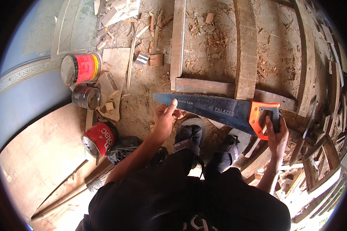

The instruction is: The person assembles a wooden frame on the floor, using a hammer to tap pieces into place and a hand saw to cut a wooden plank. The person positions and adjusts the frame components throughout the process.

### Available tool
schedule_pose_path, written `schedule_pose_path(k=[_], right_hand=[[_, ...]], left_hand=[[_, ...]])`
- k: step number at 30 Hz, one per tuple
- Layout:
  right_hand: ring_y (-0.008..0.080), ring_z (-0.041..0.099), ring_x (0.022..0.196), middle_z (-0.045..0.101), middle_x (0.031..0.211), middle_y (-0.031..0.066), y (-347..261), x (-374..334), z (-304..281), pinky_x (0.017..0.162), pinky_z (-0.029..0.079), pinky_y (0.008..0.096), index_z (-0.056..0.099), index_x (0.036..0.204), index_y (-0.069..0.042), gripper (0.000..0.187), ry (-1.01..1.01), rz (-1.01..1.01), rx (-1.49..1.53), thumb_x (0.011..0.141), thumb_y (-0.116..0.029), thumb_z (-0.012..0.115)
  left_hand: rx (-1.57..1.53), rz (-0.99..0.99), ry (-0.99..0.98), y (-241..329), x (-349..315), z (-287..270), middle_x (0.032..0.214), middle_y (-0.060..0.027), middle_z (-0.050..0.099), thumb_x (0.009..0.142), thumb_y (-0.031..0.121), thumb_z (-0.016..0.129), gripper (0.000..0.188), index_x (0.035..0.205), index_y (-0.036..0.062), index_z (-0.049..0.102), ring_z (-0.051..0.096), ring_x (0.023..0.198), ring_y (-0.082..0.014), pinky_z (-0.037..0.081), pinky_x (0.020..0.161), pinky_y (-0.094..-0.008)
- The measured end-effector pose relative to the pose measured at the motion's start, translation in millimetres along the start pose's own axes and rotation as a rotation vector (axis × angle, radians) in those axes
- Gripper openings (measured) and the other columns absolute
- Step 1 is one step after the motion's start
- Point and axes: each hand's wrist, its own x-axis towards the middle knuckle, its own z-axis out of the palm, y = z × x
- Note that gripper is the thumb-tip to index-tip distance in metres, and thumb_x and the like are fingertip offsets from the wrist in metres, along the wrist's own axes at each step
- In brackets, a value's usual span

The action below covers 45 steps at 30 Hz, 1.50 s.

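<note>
Right hand [278,134]: wrapped round orange-and-black handle [255,117]. Left hand [165,121]: thumb on blade flat near tip. Handsaw [210,107]: 12 o'clock of shod feet [189,135]; tip toward 9, handle toward 3. Handling advice: fingers clear of teeth, blade unflexed. Beyond, 1 o'clock: weathered timber beam [246,46].

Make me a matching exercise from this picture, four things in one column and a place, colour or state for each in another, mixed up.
Things:
1. Left hand
2. Saw handle
3. Smallest tin
4. Right hand

Descriptions:
A. Between two larger tins
B. Gripping the handle
C. Thumb on the blade, near its narrow end
D. Mostly orange

Pairs: 1-C, 2-D, 3-A, 4-B
</note>
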Motion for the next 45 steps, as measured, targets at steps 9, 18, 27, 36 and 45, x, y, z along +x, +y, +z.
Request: schedule_pose_path(k=[9, 18, 27, 36, 45], right_hand=[[0.0209, 0.064, 0.075, 0.07, 0.086, 0.0154, 1.7, -1.5, 1.3, 0.073, 0.051, 0.0358, 0.066, 0.122, -0.002, 0.047, 0.007, 0.014, -0.016, 0.093, -0.038, 0.073], [0.0235, 0.07, 0.08, 0.072, 0.092, 0.0184, 0.6, -3.7, 4.5, 0.075, 0.053, 0.037, 0.067, 0.122, 0.0, 0.045, 0.042, 0.023, -0.025, 0.092, -0.034, 0.073], [0.0237, 0.07, 0.08, 0.073, 0.092, 0.018, -2.3, -3.3, 2.2, 0.074, 0.053, 0.0368, 0.067, 0.122, -0.001, 0.044, 0.024, 0.045, -0.048, 0.093, -0.034, 0.073], [0.0258, 0.071, 0.084, 0.073, 0.094, 0.0197, -0.7, -4.2, 3.2, 0.077, 0.054, 0.0379, 0.067, 0.122, -0.001, 0.045, 0.049, 0.012, -0.042, 0.092, -0.033, 0.073], [0.0197, 0.07, 0.077, 0.073, 0.086, 0.0147, -16.5, -10.5, 9.0, 0.074, 0.054, 0.0344, 0.068, 0.118, -0.003, 0.038, 0.051, -0.035, -0.018, 0.093, -0.031, 0.073]], left_hand=[[-0.02, -0.011, 0.054, -0.4, 3.5, 1.9, 0.069, -0.0104, 0.067, 0.097, 0.022, 0.072, 0.027, 0.078, 0.0069, 0.06, 0.065, 0.06, -0.0172, 0.051, 0.06, -0.0308], [-0.032, 0.005, 0.068, 1.1, 4.7, 3.2, 0.068, -0.0095, 0.066, 0.096, 0.022, 0.074, 0.027, 0.078, 0.0075, 0.06, 0.064, 0.059, -0.0163, 0.051, 0.058, -0.0298], [0.009, 0.026, 0.031, -1.6, 7.4, 1.1, 0.067, -0.0074, 0.065, 0.096, 0.021, 0.074, 0.025, 0.078, 0.0079, 0.062, 0.063, 0.059, -0.0158, 0.049, 0.057, -0.0298], [-0.017, 0.015, 0.038, 2.0, 6.1, 4.7, 0.067, -0.0058, 0.064, 0.096, 0.024, 0.074, 0.026, 0.079, 0.0095, 0.062, 0.062, 0.059, -0.0152, 0.048, 0.058, -0.0295], [-0.047, 0.029, 0.087, 4.3, 10.4, -2.8, 0.068, -0.0048, 0.064, 0.095, 0.025, 0.074, 0.026, 0.079, 0.0084, 0.063, 0.062, 0.06, -0.0146, 0.047, 0.059, -0.0287]])
